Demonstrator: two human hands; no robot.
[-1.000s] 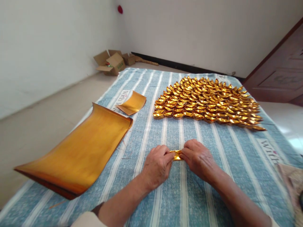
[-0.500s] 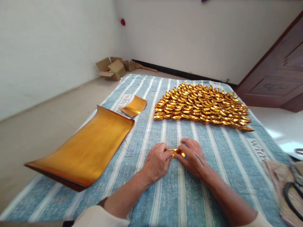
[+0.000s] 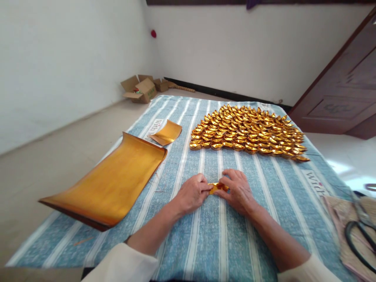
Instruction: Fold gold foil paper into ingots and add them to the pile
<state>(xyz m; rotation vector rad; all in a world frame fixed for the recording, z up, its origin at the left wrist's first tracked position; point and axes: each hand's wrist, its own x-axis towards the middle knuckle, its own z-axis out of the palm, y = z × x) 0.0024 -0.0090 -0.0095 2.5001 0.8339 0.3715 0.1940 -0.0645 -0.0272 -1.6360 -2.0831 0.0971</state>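
Observation:
A small piece of shiny gold foil paper (image 3: 214, 188), partly folded, lies between my two hands on the striped cloth. My left hand (image 3: 194, 192) is closed, its thumb and fingers pinching the paper's left end. On the other end, my right hand (image 3: 236, 189) grips with thumb and forefinger while its other fingers curl above. My fingers hide much of the fold. Beyond my hands, many folded gold paper ingots (image 3: 248, 133) stand packed in rows. To the left lie a large stack of gold paper sheets (image 3: 108, 180) with curled edges and a smaller gold sheet (image 3: 168, 132).
A blue and white striped cloth (image 3: 173, 250) covers the table. Scissors (image 3: 360, 231) with black handles rest on a beige cloth (image 3: 331, 211) at the right edge. Open cardboard boxes (image 3: 141, 91) stand on the floor behind, and a dark red door (image 3: 337, 90) is at the right.
The camera view has shifted slightly. Both hands keep hold of the gold paper in nearly the same spot, with small changes in the fingers.

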